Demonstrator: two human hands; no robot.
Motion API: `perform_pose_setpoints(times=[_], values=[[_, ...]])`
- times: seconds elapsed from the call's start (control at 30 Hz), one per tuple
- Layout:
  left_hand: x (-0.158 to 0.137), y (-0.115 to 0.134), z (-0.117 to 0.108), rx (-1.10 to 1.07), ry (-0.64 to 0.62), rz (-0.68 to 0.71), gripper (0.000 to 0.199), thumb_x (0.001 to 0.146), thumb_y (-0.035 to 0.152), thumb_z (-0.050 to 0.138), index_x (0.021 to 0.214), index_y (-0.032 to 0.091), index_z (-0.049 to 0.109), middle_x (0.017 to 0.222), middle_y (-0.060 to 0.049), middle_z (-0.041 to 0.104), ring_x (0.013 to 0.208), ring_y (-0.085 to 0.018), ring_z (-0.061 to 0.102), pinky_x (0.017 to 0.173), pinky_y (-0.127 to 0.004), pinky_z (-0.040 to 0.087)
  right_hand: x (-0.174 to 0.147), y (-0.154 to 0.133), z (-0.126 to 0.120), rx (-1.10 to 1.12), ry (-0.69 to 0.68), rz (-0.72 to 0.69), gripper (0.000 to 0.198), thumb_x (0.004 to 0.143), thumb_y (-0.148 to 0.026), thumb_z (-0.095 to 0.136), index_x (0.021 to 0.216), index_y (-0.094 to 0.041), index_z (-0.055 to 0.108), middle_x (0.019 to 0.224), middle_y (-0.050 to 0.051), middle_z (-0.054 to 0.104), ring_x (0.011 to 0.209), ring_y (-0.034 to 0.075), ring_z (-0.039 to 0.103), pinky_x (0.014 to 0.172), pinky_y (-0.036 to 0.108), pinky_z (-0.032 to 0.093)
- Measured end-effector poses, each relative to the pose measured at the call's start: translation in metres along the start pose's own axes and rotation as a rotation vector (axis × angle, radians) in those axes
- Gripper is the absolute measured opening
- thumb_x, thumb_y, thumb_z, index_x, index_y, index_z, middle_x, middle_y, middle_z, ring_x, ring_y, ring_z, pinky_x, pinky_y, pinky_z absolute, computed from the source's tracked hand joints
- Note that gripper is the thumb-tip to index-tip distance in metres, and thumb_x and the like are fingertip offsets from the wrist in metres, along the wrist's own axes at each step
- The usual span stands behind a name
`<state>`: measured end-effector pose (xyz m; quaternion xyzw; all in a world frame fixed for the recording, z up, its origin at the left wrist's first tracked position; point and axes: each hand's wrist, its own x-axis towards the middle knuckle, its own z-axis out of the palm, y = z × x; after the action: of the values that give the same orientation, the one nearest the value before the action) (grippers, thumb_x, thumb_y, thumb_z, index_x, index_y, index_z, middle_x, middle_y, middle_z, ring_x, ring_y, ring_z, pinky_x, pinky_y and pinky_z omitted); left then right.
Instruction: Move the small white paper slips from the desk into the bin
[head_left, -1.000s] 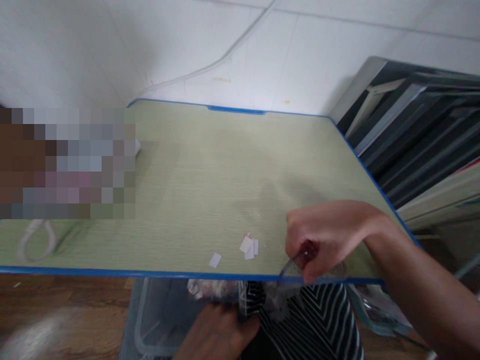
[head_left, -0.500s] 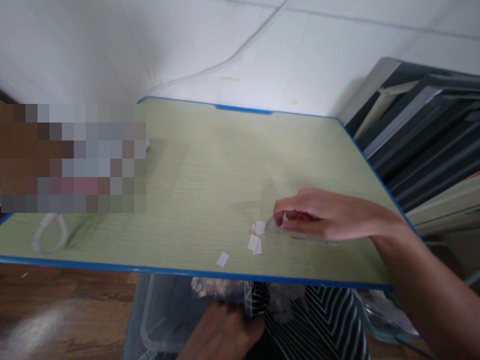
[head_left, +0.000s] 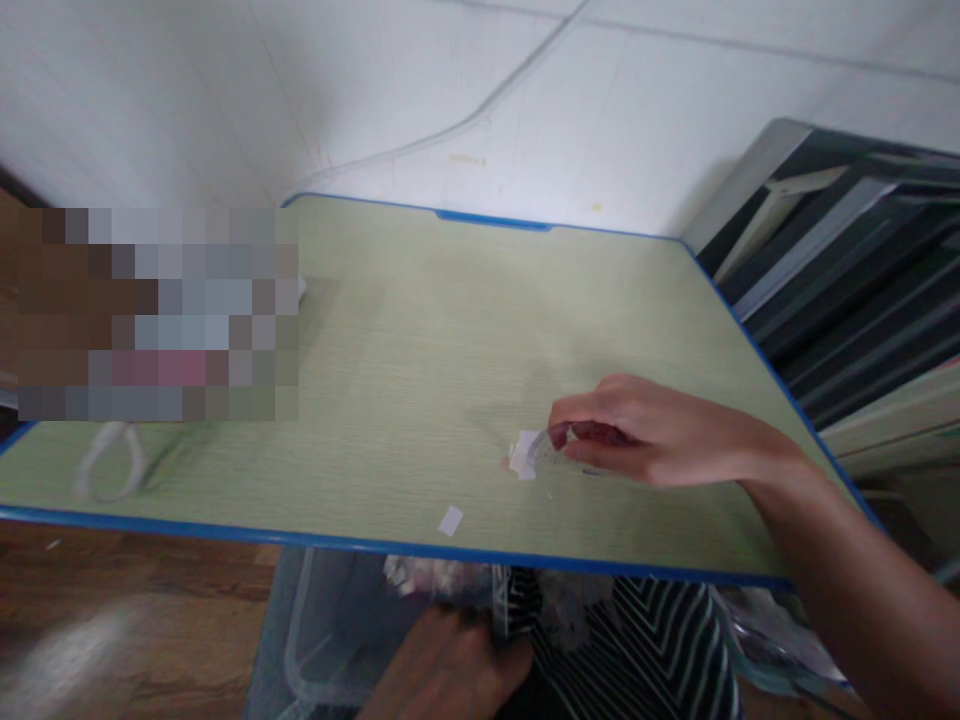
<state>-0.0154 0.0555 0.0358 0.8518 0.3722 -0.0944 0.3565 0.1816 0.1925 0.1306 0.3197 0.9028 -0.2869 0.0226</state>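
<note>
My right hand [head_left: 637,430] is over the right part of the table, its fingers and thumb closed in a pinch on a clear plastic piece [head_left: 546,450], perhaps a small bag. Its edge touches a few small white paper pieces [head_left: 525,462] lying in a clump on the tabletop. One more white paper piece [head_left: 451,520] lies apart, close to the front edge. Below the table, my left hand [head_left: 454,665] is over my lap, back side up, beside a clear plastic bin [head_left: 300,640]. Its fingers are bent out of sight in shadow, and what they may hold is hidden.
The pale green table [head_left: 420,330] has a blue rim and meets a white wall. A white loop [head_left: 112,462] lies at the left, beside a blurred-out area. Dark flat panels [head_left: 847,250] lean at the right. A bundle of pale, crinkled stuff [head_left: 435,575] is in the bin.
The loose paper pieces below the plastic have joined the others in one clump at its edge. Both hands keep nearly the same place; the view has shifted slightly.
</note>
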Motion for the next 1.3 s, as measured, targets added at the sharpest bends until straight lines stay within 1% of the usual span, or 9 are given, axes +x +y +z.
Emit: perform_pose_setpoints(times=[0.13,0.3,0.47,0.6,0.8,0.9,1.1,1.2,1.3], values=[[0.003,-0.003,-0.001,-0.003,-0.033,-0.007,0.025,0.085,0.008,0.052,0.104,0.019,0.064,0.100,-0.012,0.067,0.092,-0.029,0.062,0.080,-0.043,0.049,-0.004,0.003,-0.005,-0.041,0.029,0.053,0.015,0.083,-0.015,0.046,0.081,-0.013,0.060,0.050,-0.005,0.044,0.045,0.005,0.037,0.048,0.021,0.021],[0.007,-0.007,0.000,0.019,-0.115,0.013,0.023,0.085,0.010,0.054,0.102,0.021,0.065,0.098,-0.010,0.067,0.087,-0.025,0.064,0.077,-0.037,0.051,-0.016,0.000,-0.014,0.019,-0.112,0.115,0.015,0.079,-0.013,0.048,0.078,-0.013,0.063,0.057,-0.002,0.053,0.050,0.007,0.045,0.048,0.019,0.026],[-0.001,-0.002,0.004,0.059,0.000,0.000,0.030,0.085,0.008,0.052,0.110,0.022,0.062,0.100,-0.009,0.066,0.092,-0.025,0.062,0.081,-0.038,0.049,-0.020,-0.002,-0.017,0.081,-0.291,0.137,0.016,0.076,-0.013,0.048,0.069,-0.012,0.062,0.056,-0.001,0.053,0.051,0.007,0.047,0.046,0.018,0.027],[-0.007,-0.004,0.011,0.006,0.124,0.024,0.029,0.082,0.007,0.053,0.105,0.024,0.064,0.098,-0.007,0.066,0.090,-0.023,0.061,0.080,-0.033,0.047,-0.015,-0.004,-0.013,0.118,-0.411,0.096,0.012,0.073,-0.012,0.052,0.067,-0.011,0.062,0.055,-0.002,0.051,0.050,0.007,0.044,0.046,0.018,0.027],[-0.003,-0.006,0.009,0.095,0.066,0.030,0.023,0.081,0.009,0.053,0.096,0.022,0.065,0.091,-0.007,0.067,0.083,-0.024,0.063,0.071,-0.031,0.049,-0.012,-0.004,-0.010,0.209,-0.501,-0.004,0.009,0.071,-0.009,0.054,0.065,-0.011,0.061,0.053,-0.003,0.048,0.049,0.006,0.042,0.045,0.018,0.028],[-0.003,-0.007,0.010,0.046,0.104,0.030,0.025,0.081,0.009,0.052,0.099,0.023,0.064,0.093,-0.007,0.067,0.087,-0.023,0.061,0.076,-0.031,0.047,-0.012,-0.002,-0.011,0.240,-0.392,-0.033,0.011,0.075,-0.011,0.052,0.067,-0.010,0.059,0.055,-0.002,0.048,0.052,0.007,0.044,0.048,0.018,0.030],[-0.003,-0.006,0.011,-0.027,0.077,0.021,0.032,0.084,0.005,0.048,0.106,0.021,0.064,0.098,-0.010,0.066,0.089,-0.026,0.060,0.078,-0.038,0.047,-0.002,0.010,-0.004,0.161,0.104,0.045,0.017,0.083,-0.020,0.047,0.069,-0.013,0.052,0.055,-0.005,0.042,0.049,0.006,0.036,0.049,0.020,0.026],[-0.001,-0.004,0.006,0.000,0.024,0.013,0.030,0.085,0.006,0.048,0.107,0.020,0.063,0.098,-0.011,0.066,0.089,-0.026,0.061,0.079,-0.039,0.048,0.001,0.013,-0.003,0.111,0.120,0.089,0.019,0.083,-0.021,0.047,0.066,-0.013,0.050,0.055,-0.004,0.042,0.051,0.006,0.036,0.050,0.021,0.024],[0.001,-0.003,0.002,0.015,-0.006,0.011,0.031,0.084,0.007,0.051,0.109,0.021,0.062,0.102,-0.010,0.066,0.092,-0.026,0.061,0.080,-0.038,0.048,-0.003,0.011,-0.007,0.136,-0.006,0.088,0.018,0.082,-0.020,0.047,0.067,-0.013,0.052,0.057,-0.003,0.046,0.053,0.007,0.040,0.050,0.021,0.026]])
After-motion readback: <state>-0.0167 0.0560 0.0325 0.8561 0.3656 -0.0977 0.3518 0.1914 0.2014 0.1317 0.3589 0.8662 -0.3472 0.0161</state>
